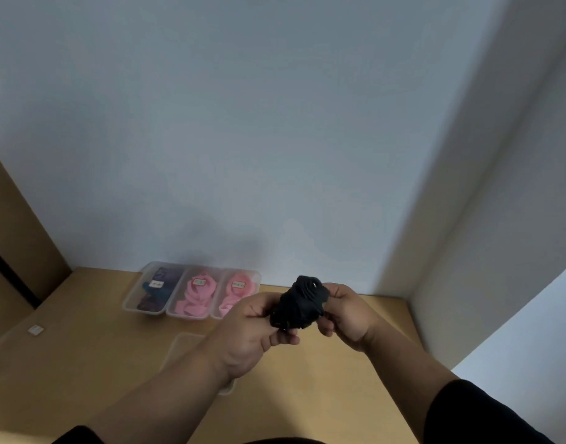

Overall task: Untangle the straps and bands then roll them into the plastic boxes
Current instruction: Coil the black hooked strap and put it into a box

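I hold a black bundle of bands [302,302] in the air above the wooden table [83,363]. My left hand [246,334] pinches its lower left side and my right hand [345,312] grips its right side. Three clear plastic boxes stand in a row against the wall. The left box [134,298] holds dark purple and blue bands. The middle box [196,294] and the right box [236,291] hold pink rolled bands. An empty clear box [182,344] lies under my left forearm, partly hidden.
A small white label [35,330] lies on the table at the left. A pale wall rises right behind the boxes, and a white wall closes the right side. A brown panel stands at the far left.
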{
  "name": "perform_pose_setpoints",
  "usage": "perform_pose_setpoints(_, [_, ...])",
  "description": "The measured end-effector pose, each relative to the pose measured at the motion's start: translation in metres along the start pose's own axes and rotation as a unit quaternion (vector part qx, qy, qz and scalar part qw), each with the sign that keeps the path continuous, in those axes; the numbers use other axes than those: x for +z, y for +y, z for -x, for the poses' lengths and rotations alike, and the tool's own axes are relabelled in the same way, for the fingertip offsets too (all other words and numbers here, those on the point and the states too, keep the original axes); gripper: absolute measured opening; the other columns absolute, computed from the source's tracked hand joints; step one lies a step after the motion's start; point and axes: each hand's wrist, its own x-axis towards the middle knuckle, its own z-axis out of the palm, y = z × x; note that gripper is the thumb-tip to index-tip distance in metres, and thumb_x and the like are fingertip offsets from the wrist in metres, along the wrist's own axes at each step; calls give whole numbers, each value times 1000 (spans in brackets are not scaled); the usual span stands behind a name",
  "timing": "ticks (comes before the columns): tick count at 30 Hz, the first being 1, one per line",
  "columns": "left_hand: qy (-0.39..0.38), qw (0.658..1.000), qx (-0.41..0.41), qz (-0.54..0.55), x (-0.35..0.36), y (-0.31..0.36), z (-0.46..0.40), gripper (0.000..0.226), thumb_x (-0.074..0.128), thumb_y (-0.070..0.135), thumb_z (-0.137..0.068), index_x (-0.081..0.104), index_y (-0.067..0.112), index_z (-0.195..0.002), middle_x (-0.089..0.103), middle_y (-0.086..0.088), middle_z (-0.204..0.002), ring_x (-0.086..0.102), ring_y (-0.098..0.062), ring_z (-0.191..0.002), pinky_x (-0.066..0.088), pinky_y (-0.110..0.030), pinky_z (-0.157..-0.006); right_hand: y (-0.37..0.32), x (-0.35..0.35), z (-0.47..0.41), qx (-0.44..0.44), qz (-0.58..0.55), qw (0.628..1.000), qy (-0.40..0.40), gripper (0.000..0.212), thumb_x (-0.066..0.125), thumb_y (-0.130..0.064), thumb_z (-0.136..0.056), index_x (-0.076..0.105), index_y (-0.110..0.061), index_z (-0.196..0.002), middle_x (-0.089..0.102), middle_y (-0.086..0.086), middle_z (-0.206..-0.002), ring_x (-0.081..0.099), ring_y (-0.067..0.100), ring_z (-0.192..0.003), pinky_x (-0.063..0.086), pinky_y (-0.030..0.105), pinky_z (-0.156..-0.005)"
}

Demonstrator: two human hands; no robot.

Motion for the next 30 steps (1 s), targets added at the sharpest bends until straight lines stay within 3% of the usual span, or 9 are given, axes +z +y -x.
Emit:
perform_pose_setpoints(2, [22,999,17,29,5,7,-4,29,60,-4,-70,80,14,-81,67,-13,-75,65,-19,-68,57,-29,-62,-2,6,1,3,-19,1000,-7,22,51,-17,-89,52,-9,-68,46,4,-59,34,15,-43,36,23,-47])
perform_pose_setpoints(6, [102,992,68,40,11,17,-17,23,60,-13,-79,74,4,-82,63,-14,-71,62,-17,-63,58,-28,-61,-10,16,-1,22,-75,996,36,29,55,-24,-94,53,-15,-67,45,6,-63,29,15,-46,26,23,-44])
perform_pose_setpoints(9, [175,982,62,-26,7,8,-23,32,47,-19,-92,69,4,-88,63,-8,-71,59,-16,-64,59,-29,-63,-5,24,1,62,-76,993,65,35,49,-22,-103,50,-15,-69,41,4,-63,24,15,-48,21,24,-46])
perform_pose_setpoints(13, [241,956,35,-162,-4,-3,-29,29,49,-11,-94,69,10,-88,59,-8,-74,63,-10,-64,60,-30,-72,4,36,2,127,-106,979,120,30,47,-23,-102,49,-17,-73,39,-2,-60,20,13,-48,17,24,-44])
perform_pose_setpoints(19, [210,943,-1,-259,-17,-9,-32,18,54,-1,-97,66,12,-97,58,-5,-72,61,-6,-64,61,-31,-78,-3,44,-2,251,-225,929,154,30,47,-24,-100,45,-19,-70,30,-7,-56,17,7,-41,15,17,-33])
perform_pose_setpoints(26, [156,954,-48,-254,-24,-17,-25,18,54,4,-99,64,17,-105,63,3,-67,66,-11,-70,60,-43,-86,-16,35,-7,277,-235,916,173,34,54,-21,-96,42,-20,-64,28,-9,-54,17,6,-38,14,16,-32])
perform_pose_setpoints(30, [191,939,-28,-285,-23,-22,-22,17,54,5,-98,63,20,-97,66,4,-65,68,-10,-68,58,-48,-88,-24,37,-9,276,-244,911,188,31,52,-17,-94,42,-21,-64,29,-9,-55,17,7,-39,15,16,-33])
